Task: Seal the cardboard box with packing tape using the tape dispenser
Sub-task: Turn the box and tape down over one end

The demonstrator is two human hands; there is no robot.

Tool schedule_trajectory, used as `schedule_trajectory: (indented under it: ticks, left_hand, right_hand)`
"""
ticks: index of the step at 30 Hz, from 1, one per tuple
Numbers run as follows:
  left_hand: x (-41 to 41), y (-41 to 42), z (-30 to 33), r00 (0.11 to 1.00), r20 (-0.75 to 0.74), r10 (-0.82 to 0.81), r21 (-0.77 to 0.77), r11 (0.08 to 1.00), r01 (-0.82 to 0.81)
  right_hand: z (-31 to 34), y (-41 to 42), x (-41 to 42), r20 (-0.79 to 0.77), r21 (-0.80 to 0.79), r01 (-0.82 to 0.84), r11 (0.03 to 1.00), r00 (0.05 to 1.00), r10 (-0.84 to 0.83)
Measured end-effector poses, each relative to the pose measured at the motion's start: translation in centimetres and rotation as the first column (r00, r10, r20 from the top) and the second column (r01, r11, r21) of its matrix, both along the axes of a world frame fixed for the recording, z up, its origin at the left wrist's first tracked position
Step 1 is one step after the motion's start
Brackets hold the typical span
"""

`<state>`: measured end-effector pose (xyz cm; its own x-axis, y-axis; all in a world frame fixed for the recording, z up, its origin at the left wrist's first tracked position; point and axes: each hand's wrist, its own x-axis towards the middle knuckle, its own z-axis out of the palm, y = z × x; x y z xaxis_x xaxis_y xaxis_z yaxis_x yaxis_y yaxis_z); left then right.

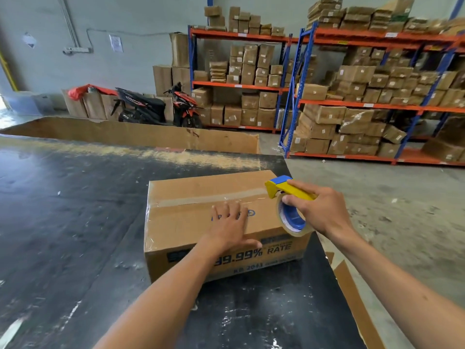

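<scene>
Cardboard box [201, 222] sits closed on the black tabletop [75, 210], near its right edge, with clear packing tape [206, 199] running along the top seam. We press our left hand [230, 222] flat on the lid, fingers spread, grip apart. Our right hand [318, 210] has its grip clamped on the yellow-and-blue tape dispenser [289, 195], positioned at the box's right end over the seam.

Brown cardboard box [191, 217], dark blue and black print on the near side, a glossy clear tape strip [208, 199] along the top seam. Tape dispenser [286, 190]: yellow body, blue cap, blue-cored clear roll. Table [75, 210] black, scuffed with white marks; shelving [364, 104] orange beams on blue uprights.
</scene>
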<state>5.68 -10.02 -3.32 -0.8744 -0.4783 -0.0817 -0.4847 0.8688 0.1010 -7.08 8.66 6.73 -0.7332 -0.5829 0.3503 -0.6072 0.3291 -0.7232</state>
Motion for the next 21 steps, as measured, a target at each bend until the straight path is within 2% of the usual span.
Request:
schedule_trajectory:
  ticks: [4, 9, 12, 14, 17, 19, 21]
  left_hand:
    - [0.6, -1.0, 0.2, 0.992, -0.013, -0.124, -0.043, 0.991, 0.123]
    - [3.9, -6.7, 1.1, 0.95, 0.053, -0.308, 0.139, 0.944, 0.298]
    - [5.5, -9.0, 3.5, 0.923, 0.195, -0.333, 0.192, 0.936, 0.297]
    - [4.8, -7.4, 5.5, 0.932, 0.255, -0.259, 0.204, 0.956, 0.21]
    - [1.3, -1.0, 6.4, 0.968, 0.237, -0.084, 0.158, 0.986, 0.047]
    - [-1.9, 3.5, 4.7, 0.983, 0.172, 0.063, 0.166, 0.982, -0.092]
    - [-4.8, 6.7, 2.9, 0.981, 0.055, 0.183, 0.236, 0.953, -0.191]
  right_hand:
    - [-0.6, 0.3, -0.1, 0.011, 0.0, -0.001, 1.0, 1.0, 0.001]
    - [0.1, 0.8, -0.6, 0.062, -0.026, 0.025, 0.999, 0.998, -0.024]
    - [1.0, 1.4, -1.0, 0.061, -0.036, 0.037, 0.999, 0.998, -0.034]
    - [1.7, 1.5, -1.2, 0.07, -0.055, 0.04, 0.998, 0.997, -0.036]
    - [2.5, 1.3, -1.5, 0.098, -0.099, 0.07, 0.993, 0.993, -0.061]
    - [2.9, 1.3, -1.6, 0.107, -0.126, 0.091, 0.988, 0.991, -0.078]
    - [3.0, 1.4, -1.8, 0.105, -0.136, 0.104, 0.985, 0.99, -0.09]
